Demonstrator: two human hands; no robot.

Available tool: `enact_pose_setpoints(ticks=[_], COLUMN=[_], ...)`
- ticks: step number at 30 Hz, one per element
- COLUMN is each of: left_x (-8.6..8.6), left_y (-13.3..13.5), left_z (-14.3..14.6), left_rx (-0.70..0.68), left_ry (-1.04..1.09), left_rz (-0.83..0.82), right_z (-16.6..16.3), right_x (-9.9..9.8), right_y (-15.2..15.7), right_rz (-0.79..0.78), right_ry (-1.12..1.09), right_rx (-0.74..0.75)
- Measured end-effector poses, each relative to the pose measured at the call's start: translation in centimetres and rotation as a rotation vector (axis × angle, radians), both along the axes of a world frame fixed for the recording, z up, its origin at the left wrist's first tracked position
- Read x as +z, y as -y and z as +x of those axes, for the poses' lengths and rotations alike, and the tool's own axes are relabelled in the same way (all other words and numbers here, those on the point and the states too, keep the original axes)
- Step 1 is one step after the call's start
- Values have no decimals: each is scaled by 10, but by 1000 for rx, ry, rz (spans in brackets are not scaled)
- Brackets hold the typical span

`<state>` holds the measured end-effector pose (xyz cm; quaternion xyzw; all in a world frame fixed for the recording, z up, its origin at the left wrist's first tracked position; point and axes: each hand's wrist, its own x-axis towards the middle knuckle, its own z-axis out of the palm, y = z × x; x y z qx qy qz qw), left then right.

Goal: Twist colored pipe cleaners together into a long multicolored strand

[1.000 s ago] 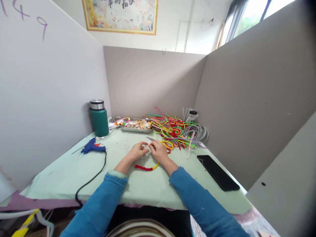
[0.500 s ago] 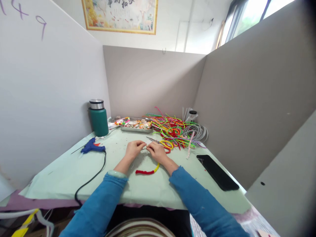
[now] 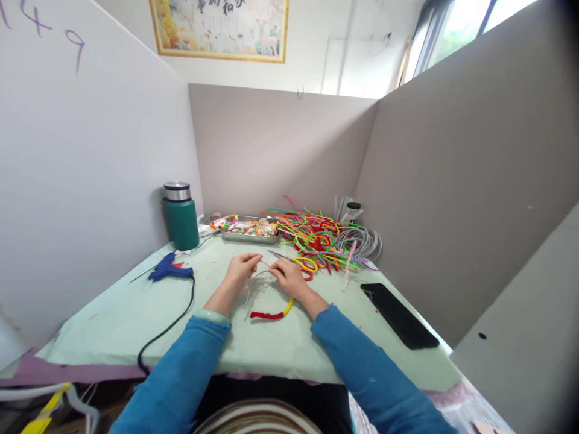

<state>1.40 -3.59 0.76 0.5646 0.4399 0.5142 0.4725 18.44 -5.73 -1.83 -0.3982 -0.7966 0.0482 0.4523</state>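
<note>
Left to right, possible trouble first. Blue glue gun (image 3: 170,268) lying on the pale green cloth (image 3: 113,325), black cord (image 3: 178,322) looping down to the near edge beside the left sleeve (image 3: 176,374): one snag there and could get yanked around. Next, thin grey strip (image 3: 254,281), arching down between left hand (image 3: 242,270) and right hand (image 3: 289,278), lower end looking loose, so could twist or flick away if bumped. Then the pale pink strand (image 3: 265,263) between the fingertips: might slip or tear if tugged too hard. Red-and-yellow fuzzy piece (image 3: 268,316) down on the cloth, yellow part disappearing under the right hand, easy to squash by leaning on it. Scissors (image 3: 307,265) just behind the right hand, blades pointing left: could nick a knuckle on a careless reach.

Okay, hands. Apart but near each other, only the pink strand bridging the gap. Left: thumb and fingertips pinched on the strand, basically no gap. Right: also pinched, on the strand's other side, with the grey strip right at the fingertips. Gripped or just touching? Can't tell.
</note>
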Motion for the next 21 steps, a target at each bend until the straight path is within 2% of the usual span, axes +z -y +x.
enact_pose_setpoints(ticks=[3, 6, 11, 15, 21], left_x=[2, 1, 3, 4, -1], left_y=[0, -3, 0, 3, 2], left_z=[-3, -6, -5, -3, 0], left_rx=[-71, -150, -228, -215, -278], left_ry=[199, 304, 303, 280, 292], left_rz=[-76, -121, -90, -96, -134], right_z=[1, 1, 0, 1, 2], right_x=[-1, -3, -4, -3, 1], right_y=[-1, -2, -2, -2, -2], right_rz=[3, -6, -13, -10, -33], right_ry=[11, 10, 3, -26, -177], right_rx=[3, -2, -9, 6, -3])
